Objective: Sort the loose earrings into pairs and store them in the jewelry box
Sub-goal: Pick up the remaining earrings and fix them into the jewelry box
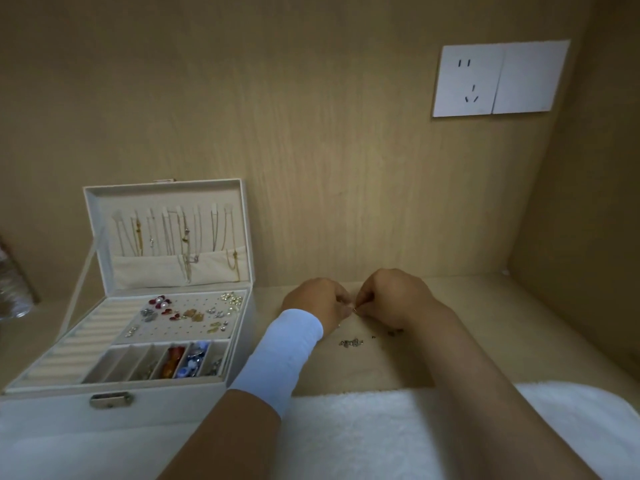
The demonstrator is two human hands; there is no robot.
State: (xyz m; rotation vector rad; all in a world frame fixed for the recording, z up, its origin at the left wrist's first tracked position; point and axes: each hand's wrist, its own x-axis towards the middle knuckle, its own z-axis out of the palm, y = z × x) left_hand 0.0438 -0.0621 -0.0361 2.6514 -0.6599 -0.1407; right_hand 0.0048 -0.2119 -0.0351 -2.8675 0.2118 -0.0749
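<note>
White towel (363,438) lies nearest you, along the near edge, and your forearms reach over it to the tabletop (485,323). Your left hand (317,301) and right hand (391,296) are drawn together, fingers curled, their tips meeting on a tiny gold earring (355,309) that both seem to pinch just above the wood. It is too small to tell which way it points or how its long axis lies.

You look well along. The jewelry box (114,400) stands open at the left, long axis running left to right, latch facing near and lid (166,237) upright on the far side with necklaces hanging in it. Its perforated panel (180,315) already carries many earrings, several in matching twos, and some near compartments hold pieces as well.

What remains is little: a small silvery cluster (350,342) lying in a short left-to-right row just near your hands, a few dark bits (394,331) to its right, and the piece you hold. None of these is in the box yet.
</note>
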